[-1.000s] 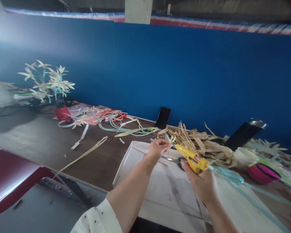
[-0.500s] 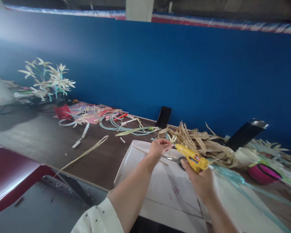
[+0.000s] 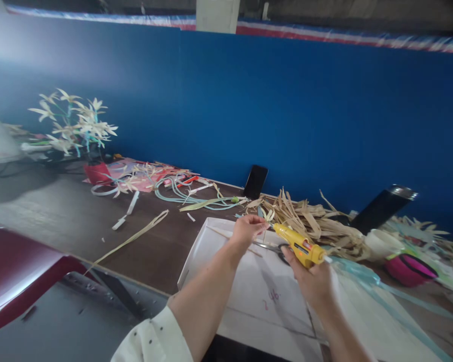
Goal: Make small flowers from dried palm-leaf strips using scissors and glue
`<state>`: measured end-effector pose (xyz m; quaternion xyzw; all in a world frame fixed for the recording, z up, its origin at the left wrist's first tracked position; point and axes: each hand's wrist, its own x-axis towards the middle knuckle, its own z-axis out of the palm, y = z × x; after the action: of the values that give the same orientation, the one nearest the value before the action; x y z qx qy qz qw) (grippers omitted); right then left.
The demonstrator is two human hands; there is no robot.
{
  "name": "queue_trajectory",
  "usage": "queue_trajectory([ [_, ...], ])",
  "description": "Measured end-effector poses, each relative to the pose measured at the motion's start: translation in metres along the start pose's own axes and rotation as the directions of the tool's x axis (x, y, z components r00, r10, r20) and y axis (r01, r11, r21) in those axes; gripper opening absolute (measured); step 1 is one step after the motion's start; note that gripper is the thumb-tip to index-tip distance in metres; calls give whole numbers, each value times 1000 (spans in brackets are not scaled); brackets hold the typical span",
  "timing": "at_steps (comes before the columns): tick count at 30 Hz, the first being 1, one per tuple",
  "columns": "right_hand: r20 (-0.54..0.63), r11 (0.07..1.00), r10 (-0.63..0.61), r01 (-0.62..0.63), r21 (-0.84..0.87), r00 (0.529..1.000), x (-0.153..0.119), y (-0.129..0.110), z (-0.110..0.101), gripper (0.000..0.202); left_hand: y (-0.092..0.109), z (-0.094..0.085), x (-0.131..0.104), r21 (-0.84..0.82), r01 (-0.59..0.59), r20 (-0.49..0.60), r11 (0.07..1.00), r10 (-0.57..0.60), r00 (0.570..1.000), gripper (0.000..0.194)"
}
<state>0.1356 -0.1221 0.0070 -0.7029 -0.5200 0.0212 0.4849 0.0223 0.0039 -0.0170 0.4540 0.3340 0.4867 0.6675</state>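
My right hand (image 3: 312,276) is wrapped round a yellow glue gun (image 3: 297,244), its nozzle pointing left toward my left hand. Between the pinched fingers of my left hand (image 3: 248,230) is a small pale flower (image 3: 268,215), made of leaf-like petals. The nozzle tip is at the flower's base; whether they touch I cannot tell. Below both hands lies a white cardboard box lid (image 3: 245,296) with red handwriting. On it rest scissors (image 3: 266,246), partly behind the glue gun and my right hand, and a thin stick (image 3: 217,232).
Dried husks (image 3: 305,216) pile up behind my hands. A phone (image 3: 255,182) leans on the blue partition (image 3: 287,110). Rightward are a black flask (image 3: 383,208) and a pink pouch (image 3: 411,269). Leftward, blue cords (image 3: 166,193) and a potted flower arrangement (image 3: 79,125) stand near a red chair (image 3: 18,281).
Almost nothing differs. Both hands keep their places, with the glue gun's nozzle still at the flower.
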Motion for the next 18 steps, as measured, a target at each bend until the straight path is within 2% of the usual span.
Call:
queue_trajectory([
  [7,37,997,23,-20,-68,999,1,2,-2,39,1,0,0,16,5,-1,1000,-5,1000,26],
  [18,24,997,19,-17,-80,1000,2,2,-1,39,-4,-1,2,22,-12,10,1000,12,1000,24],
])
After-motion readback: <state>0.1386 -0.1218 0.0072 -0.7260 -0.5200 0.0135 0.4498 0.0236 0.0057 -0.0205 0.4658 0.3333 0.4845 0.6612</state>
